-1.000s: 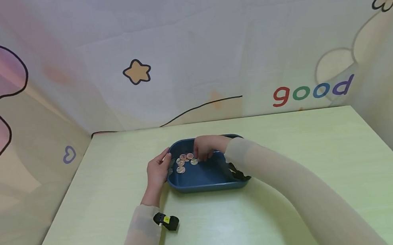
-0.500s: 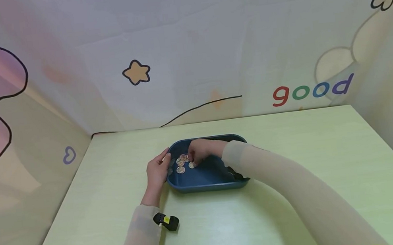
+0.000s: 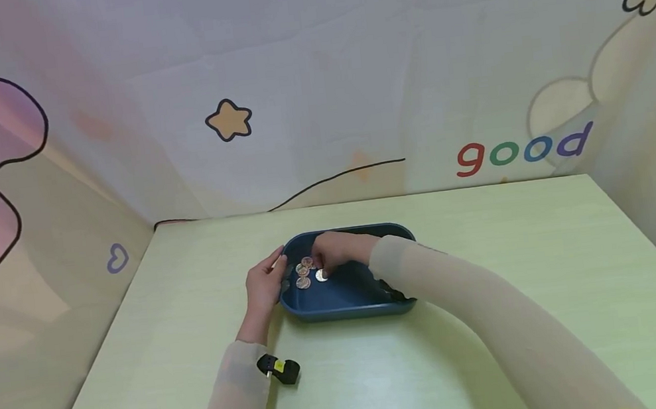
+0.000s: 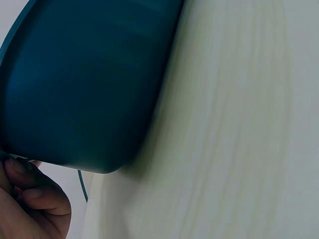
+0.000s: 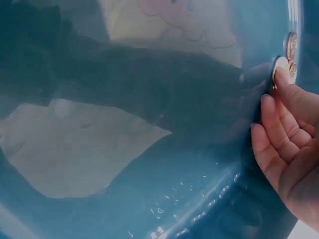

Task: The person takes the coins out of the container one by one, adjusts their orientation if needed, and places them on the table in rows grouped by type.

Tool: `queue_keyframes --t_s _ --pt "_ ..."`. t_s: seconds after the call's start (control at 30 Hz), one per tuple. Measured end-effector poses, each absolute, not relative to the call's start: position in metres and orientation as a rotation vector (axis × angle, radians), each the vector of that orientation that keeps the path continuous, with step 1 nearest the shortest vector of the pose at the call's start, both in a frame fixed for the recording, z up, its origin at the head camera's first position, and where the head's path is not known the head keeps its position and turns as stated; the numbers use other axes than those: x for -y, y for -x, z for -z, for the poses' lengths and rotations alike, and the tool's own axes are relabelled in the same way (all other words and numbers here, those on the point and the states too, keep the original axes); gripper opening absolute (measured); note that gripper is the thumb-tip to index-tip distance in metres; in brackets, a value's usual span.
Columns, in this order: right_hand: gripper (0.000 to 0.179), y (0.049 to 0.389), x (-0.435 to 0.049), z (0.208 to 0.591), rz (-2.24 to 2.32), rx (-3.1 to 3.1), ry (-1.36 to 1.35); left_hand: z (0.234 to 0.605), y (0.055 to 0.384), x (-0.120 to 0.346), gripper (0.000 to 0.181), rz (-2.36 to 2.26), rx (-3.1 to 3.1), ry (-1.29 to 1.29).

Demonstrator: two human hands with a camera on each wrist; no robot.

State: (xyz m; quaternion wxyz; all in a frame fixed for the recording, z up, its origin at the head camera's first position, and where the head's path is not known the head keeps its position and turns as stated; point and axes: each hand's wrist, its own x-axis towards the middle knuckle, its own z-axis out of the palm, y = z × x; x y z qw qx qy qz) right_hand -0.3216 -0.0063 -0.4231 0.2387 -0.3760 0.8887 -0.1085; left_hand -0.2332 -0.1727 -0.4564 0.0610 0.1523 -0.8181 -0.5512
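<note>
In the head view a dark blue tray (image 3: 345,313) with rounded corners stands on the table. My left hand (image 3: 263,286) grips its left end, the thumb over the rim; the left wrist view has these curled fingers (image 4: 47,201) at the tray's edge. Inside the tray, my right hand (image 3: 339,249) reaches down from the right and pinches a coin (image 3: 321,275) low over the tray floor. From the right wrist, the thumb lies against that shiny coin (image 5: 279,67), the other fingers curled below it. Several loose coins (image 3: 303,282) lie just left of the right hand.
The pale wooden table (image 3: 488,247) extends around the tray. Behind it hangs a printed cloth (image 3: 317,99) with a star and the word "good". A small black device (image 3: 279,369) is on the left wrist. The right forearm sleeve (image 3: 462,280) crosses the tray's right end.
My right hand has moved slightly left within the tray, its fingertips now at a coin that shifted a little left and toward me. The left hand has stayed on the tray's end.
</note>
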Motion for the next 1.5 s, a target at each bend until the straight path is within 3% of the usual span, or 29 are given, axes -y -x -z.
queue_keyframes --t_s 0.3,0.83,1.5 --pt "0.021 0.322 0.005 0.420 0.370 -2.371 1.018 0.457 0.232 0.171 0.038 1.683 2.474 -0.464" --pt "0.021 0.324 -0.006 0.398 0.428 -2.374 1.013 0.455 0.232 0.172 0.038 1.639 2.486 -0.441" --pt "0.015 0.307 -0.083 0.353 0.817 -2.501 0.817 0.455 0.230 0.172 0.038 1.595 2.504 -0.419"
